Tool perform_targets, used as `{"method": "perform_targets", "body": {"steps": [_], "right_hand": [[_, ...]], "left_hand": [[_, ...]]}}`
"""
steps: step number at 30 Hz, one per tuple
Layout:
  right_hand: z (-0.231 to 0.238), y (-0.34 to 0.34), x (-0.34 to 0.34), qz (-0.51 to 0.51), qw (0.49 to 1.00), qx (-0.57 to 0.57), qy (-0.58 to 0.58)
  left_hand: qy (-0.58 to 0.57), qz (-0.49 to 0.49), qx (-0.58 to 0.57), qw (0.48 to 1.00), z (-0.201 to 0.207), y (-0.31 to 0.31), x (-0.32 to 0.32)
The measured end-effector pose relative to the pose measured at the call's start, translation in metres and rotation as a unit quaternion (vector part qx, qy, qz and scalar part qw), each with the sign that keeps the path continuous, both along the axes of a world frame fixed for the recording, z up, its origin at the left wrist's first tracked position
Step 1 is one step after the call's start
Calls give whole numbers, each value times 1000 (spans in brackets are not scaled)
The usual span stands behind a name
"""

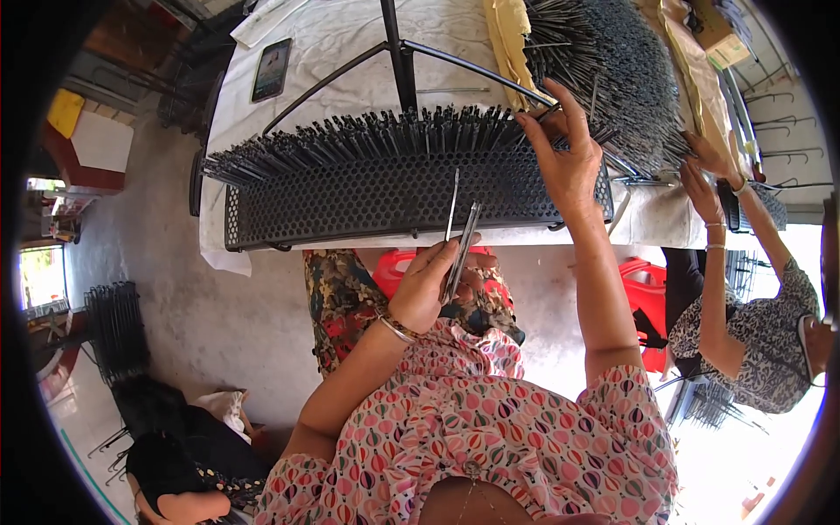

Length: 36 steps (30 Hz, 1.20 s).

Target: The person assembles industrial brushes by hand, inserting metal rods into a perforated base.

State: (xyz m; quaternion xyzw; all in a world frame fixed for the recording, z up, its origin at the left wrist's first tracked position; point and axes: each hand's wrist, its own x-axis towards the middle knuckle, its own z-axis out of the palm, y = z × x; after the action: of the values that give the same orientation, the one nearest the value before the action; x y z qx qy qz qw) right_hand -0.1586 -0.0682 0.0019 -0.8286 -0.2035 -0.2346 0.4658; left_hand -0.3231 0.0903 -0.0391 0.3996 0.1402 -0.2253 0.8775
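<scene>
Holding a few thin, shiny grey metal sticks, the person's left hand has its fingers closed around their lower ends. The sticks poke up and fan a little apart, just in front of a long black metal rack full of round holes. A thick row of thin black rods stands along the back of the rack, some leaning. The person's right hand is at the right end of that row. Its thumb and pointing finger are spread wide, and its other fingers curl down by the rods, so you cannot tell if they pinch one. The rack sits near the front edge of a table with a wrinkled white cloth. A flat black phone lies at the back left. On the right is a big heap of thin dark metal rods, with crinkled yellow-brown paper beside it. Another person in a black-and-white patterned top reaches both hands toward the heap's right side.
</scene>
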Motion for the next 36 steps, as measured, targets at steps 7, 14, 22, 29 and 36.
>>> {"method": "perform_targets", "body": {"steps": [7, 14, 22, 29, 36], "right_hand": [[-2, 5, 6, 40, 968, -176, -176], [17, -9, -45, 191, 964, -158, -99], [7, -13, -91, 119, 970, -49, 205], [-6, 6, -75, 152, 889, 113, 416], [16, -14, -56, 111, 921, 226, 296]], "left_hand": [[20, -7, -121, 992, -1, 4, 5], [42, 15, -169, 985, 7, 5, 7], [22, 11, -120, 992, 10, 3, 6], [-31, -22, -53, 998, 21, -4, 1], [-16, 8, -23, 1000, 17, -5, 0]]}}
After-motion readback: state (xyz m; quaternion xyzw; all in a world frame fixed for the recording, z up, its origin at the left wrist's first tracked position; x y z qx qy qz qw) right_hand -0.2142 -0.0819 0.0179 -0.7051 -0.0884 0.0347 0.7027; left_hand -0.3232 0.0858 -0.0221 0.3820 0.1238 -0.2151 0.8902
